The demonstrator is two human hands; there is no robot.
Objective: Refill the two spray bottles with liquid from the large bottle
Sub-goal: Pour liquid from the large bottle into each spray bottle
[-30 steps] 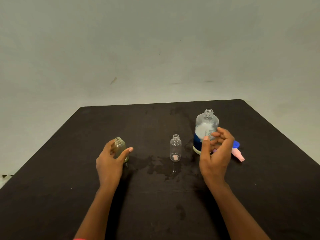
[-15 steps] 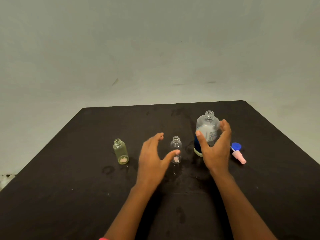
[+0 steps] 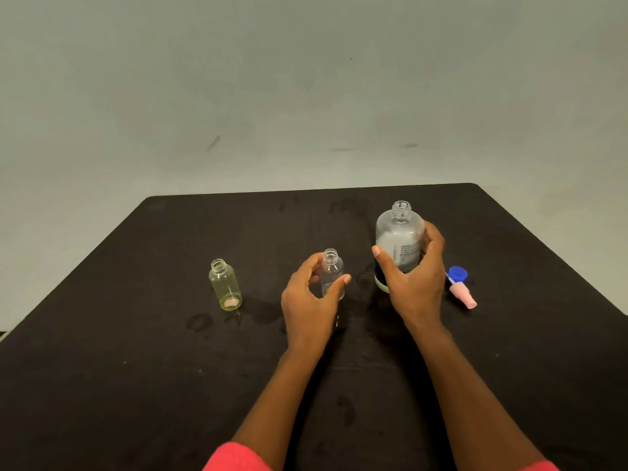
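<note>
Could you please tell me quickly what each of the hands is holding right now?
Left hand: fingers and thumb curled round the small clear bottle, holding it.
Right hand: gripping the large bottle.

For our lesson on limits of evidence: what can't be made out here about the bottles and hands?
Head view: large bottle label print, too small to read.
Head view: large bottle's liquid level, covered by right hand.
Head view: whether left hand touches clear small bottle; hand overlaps it.
</note>
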